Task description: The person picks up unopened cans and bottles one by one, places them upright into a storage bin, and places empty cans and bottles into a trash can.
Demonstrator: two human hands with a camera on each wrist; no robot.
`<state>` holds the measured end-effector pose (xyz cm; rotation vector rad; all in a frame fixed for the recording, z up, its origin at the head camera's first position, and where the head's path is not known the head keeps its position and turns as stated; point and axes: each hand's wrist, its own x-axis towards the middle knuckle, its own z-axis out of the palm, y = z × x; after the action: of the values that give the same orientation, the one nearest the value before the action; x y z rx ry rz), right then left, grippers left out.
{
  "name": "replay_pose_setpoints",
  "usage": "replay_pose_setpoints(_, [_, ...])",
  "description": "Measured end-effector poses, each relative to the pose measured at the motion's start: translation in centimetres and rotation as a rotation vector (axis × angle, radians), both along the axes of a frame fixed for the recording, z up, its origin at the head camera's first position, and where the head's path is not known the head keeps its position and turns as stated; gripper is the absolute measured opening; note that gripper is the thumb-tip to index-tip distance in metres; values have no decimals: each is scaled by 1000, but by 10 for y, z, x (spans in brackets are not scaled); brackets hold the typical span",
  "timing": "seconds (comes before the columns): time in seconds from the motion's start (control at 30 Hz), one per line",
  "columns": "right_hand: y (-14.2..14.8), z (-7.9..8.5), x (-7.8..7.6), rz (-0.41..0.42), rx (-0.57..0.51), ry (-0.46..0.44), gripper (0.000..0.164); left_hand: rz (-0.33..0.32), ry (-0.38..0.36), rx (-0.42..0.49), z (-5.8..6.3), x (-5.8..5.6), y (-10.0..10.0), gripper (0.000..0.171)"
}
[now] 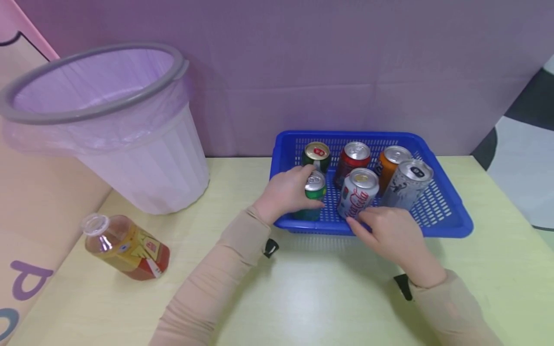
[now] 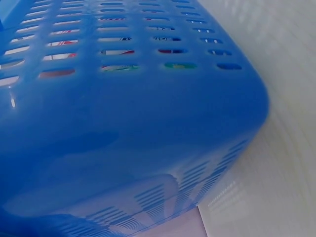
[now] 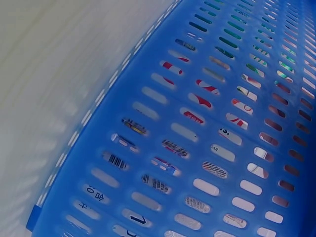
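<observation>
My left hand (image 1: 285, 192) reaches over the front left of a blue plastic basket (image 1: 454, 216), thumb and fingers around a green drink can (image 1: 316, 192). At the basket's front rim, my right hand (image 1: 391, 233) holds the lower part of a silver Coca-Cola can (image 1: 360, 185), which leans a little; its curled fingertips are partly hidden. Behind these stand a dark green can with a gold top (image 1: 316, 151), a red can (image 1: 352, 163), an orange can (image 1: 391, 161) and a tilted silver-grey can (image 1: 409, 185). Both wrist views show only the basket's outside, with can colours through its slots.
A white lined bin (image 1: 151, 163) with a grey rim stands at the back left of the pale table (image 1: 303, 298). Nearer me is a clear bottle (image 1: 125, 245) with reddish liquid and a yellow label. A purple-grey panel (image 1: 324, 62) rises behind the basket.
</observation>
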<state>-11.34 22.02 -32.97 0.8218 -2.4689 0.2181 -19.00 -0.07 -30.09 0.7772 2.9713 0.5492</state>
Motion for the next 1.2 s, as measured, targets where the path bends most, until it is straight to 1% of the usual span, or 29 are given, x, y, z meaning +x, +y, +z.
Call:
replay_pose_setpoints(0.2, [0, 0, -1, 6, -2, 10, 48, 8, -8, 2, -1, 0, -1, 90])
replay_pose_setpoints(0.3, [0, -1, -2, 10, -2, 18, 47, 9, -7, 35, -1, 1, -2, 89])
replay_pose_setpoints(0.37, [0, -1, -2, 12, -2, 25, 49, 5, -1, 80, -3, 1, -4, 84])
replay_pose_setpoints(0.43, [0, -1, -2, 13, -4, 29, 51, -5, 13, 131, -4, 2, -6, 76])
replay_pose_setpoints(0.53, [-1, -1, -2, 13, -3, 31, 53, -23, 53, 204, -6, 5, -13, 62])
replay_pose_setpoints(0.63, [-1, -1, -2, 9, -2, 26, 52, -42, 98, 256, -9, 9, -21, 51])
replay_pose_setpoints(0.73, [-1, -1, -1, 6, -1, 24, 52, -58, 131, 288, -12, 15, -30, 45])
replay_pose_setpoints(0.87, [0, -1, -1, 5, -1, 17, 54, -67, 153, 299, -17, 25, -41, 42])
replay_pose_setpoints(0.97, [0, -1, -1, 3, 1, 9, 52, -80, 176, 309, -21, 32, -49, 37])
replay_pose_setpoints(1.1, [0, -1, 0, -1, 2, 0, 48, -119, 193, 336, -28, 39, -60, 29])
replay_pose_setpoints(1.2, [0, 0, 0, -3, 1, -1, 45, -131, 205, 366, -33, 42, -68, 26])
